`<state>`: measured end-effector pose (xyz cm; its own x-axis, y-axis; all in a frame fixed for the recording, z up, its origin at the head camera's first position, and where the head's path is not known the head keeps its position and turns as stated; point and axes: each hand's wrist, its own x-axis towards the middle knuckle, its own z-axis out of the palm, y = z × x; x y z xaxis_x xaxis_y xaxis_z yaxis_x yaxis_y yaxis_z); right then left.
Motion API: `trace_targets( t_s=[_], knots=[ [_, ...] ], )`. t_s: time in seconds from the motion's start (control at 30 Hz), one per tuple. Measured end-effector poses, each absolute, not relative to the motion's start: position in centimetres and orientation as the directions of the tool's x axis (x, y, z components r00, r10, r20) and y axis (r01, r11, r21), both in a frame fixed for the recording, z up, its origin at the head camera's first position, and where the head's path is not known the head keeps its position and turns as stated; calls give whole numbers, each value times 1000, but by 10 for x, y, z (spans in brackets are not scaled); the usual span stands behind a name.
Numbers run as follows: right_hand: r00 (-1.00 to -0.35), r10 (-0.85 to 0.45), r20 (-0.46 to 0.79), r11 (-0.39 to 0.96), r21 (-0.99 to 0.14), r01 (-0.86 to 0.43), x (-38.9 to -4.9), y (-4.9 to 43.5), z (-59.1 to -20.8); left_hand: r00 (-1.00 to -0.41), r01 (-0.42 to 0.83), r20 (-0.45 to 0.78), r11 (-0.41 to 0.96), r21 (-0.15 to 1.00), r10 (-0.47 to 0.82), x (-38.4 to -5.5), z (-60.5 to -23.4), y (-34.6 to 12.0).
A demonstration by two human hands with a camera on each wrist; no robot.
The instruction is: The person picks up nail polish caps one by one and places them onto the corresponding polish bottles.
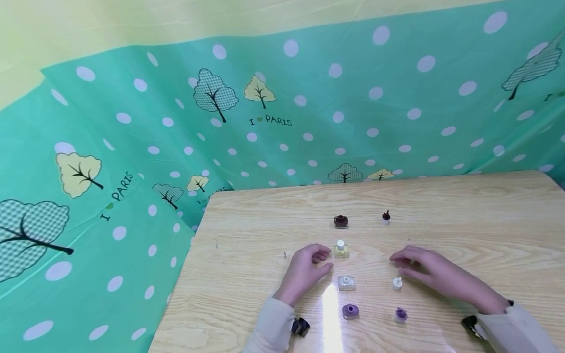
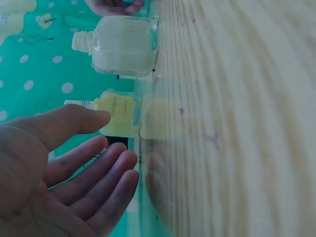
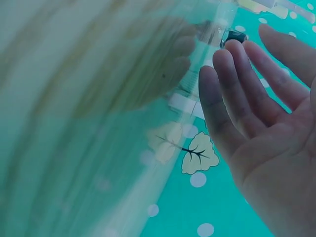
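My left hand (image 1: 304,269) is just left of a yellow nail polish bottle (image 1: 341,252) that has a white cap on top. Its fingers are relaxed and hold nothing; in the left wrist view the thumb (image 2: 91,120) overlaps the yellow bottle. Nearer to me stand a whitish nail polish bottle (image 1: 346,284) and a purple one (image 1: 350,312), both uncapped. Over the right side of the table, my right hand (image 1: 425,269) has loosely bent fingers with nothing in them. A white brush cap (image 1: 397,284) stands just below that hand in the head view.
Farther back are a dark red nail polish bottle (image 1: 341,222) without its cap and, to its right, a white cap with a dark brush (image 1: 386,217). A purple-stained brush cap (image 1: 400,315) stands near the front. A patterned green cloth (image 1: 265,157) hangs behind the wooden table (image 1: 247,220).
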<state>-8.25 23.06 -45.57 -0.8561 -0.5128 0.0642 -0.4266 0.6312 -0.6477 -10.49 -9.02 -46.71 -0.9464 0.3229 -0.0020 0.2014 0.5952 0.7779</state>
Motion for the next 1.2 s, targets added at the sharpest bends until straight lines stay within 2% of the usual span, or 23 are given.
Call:
trace_targets(
  t_s=[0.27,0.53,0.77,1.2],
  knots=[
    [-827,-561,-33,594,-712,-374,-81,236,-457,-912,236,-27,575,783,410,-99,-469,-95],
    [-817,-576,-34,603,-692,-397,-79,233,-458,-883,284,-30,584,761,469,-92,-470,-96],
    [-821,-569,-42,636,-656,-407,-75,232,-459,-866,279,-53,568,774,497,-87,-471,-96],
    [-785,-616,-68,589,-702,-402,-79,227,-458,-851,299,-49,561,772,522,-84,-471,-89]
  ],
)
